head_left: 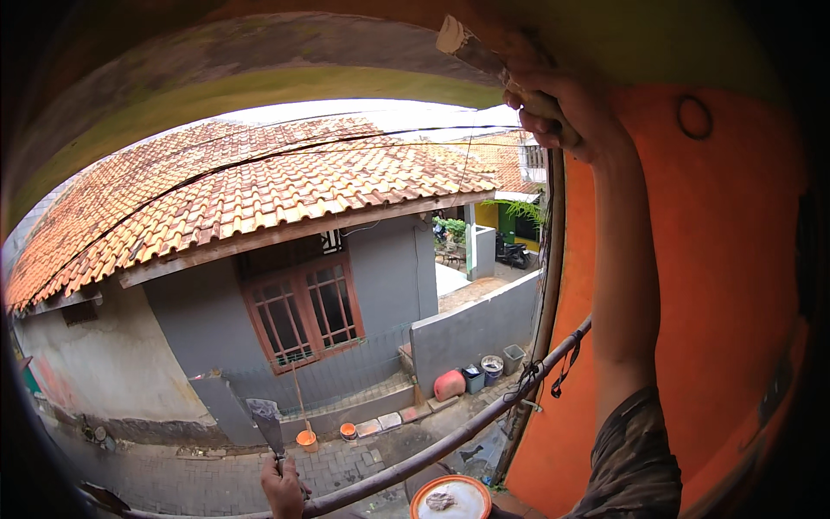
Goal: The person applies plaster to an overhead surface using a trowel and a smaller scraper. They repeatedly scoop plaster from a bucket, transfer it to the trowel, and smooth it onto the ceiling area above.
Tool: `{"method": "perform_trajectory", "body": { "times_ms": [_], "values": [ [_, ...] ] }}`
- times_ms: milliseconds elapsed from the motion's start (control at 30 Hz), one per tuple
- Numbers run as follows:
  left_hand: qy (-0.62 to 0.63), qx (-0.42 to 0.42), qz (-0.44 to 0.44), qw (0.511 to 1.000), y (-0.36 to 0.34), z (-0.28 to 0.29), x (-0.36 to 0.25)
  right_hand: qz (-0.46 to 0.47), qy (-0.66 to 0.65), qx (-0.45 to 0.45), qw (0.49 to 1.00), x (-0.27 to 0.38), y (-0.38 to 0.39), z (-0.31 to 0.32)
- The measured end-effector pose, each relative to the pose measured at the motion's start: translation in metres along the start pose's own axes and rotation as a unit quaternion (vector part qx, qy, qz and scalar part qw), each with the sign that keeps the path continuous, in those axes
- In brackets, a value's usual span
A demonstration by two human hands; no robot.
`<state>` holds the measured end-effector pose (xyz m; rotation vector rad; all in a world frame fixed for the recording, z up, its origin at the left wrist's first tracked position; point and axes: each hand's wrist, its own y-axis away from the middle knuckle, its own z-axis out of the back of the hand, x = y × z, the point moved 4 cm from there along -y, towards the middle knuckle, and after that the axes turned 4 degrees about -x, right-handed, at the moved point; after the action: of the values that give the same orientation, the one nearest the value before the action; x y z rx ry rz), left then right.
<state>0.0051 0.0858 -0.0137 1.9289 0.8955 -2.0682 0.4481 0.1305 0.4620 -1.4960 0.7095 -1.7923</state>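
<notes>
1. Right hand (581, 111): raised far up at right, fingers curled round the handle of a pale-tipped scraper (477, 55). Blade points up-left, near the overhead surface (588, 35); contact: can't tell.
2. Left hand (284, 491): low at near left, closed round the handle of a grey-bladed scraper (266, 419), blade up.
3. Handling, judged: both tools light and rigid, blades perhaps slightly springy, not fragile. Handle is the place to hold; smeared parts could be slippery.
4. Pale-tipped scraper: long, narrow, light crust at the tip, probably filler. Grey-bladed scraper: flat, flaring to a wide straight end, blotchy, looks like metal.
5. Orange-rimmed tub (416, 497): near middle, round, whitish inside, lumpy grey-white paste (441, 501) in it. Paste looks soft, sticky.
6. Pole (450, 439): round, brownish, rough, slanting between near left and right; dark ties near its right end.
7. Right: orange wall (709, 259), matte, flat. Far: ridged clay-tile roof (303, 173), wood-framed window (307, 311).
</notes>
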Motion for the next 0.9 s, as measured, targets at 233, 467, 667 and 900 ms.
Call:
{"method": "perform_trajectory", "body": {
  "times_ms": [233,467,667,900],
  "values": [
    [0.012,0.032,0.018,0.999,0.002,-0.003,-0.006,-0.021,-0.378,0.138,0.915,-0.082,0.042,-0.044],
    [-0.023,0.003,0.03,0.999,-0.005,0.002,0.003,0.039,-0.257,-0.054,0.964,-0.07,0.02,-0.009],
    [-0.025,0.004,0.022,0.999,-0.002,0.0,-0.006,0.166,0.261,-0.263,0.914,-0.035,-0.065,0.039],
    [-0.045,0.003,0.018,0.999,-0.004,-0.006,-0.005,0.366,0.634,-0.254,0.632,-0.014,-0.146,0.03]
  ]
}}
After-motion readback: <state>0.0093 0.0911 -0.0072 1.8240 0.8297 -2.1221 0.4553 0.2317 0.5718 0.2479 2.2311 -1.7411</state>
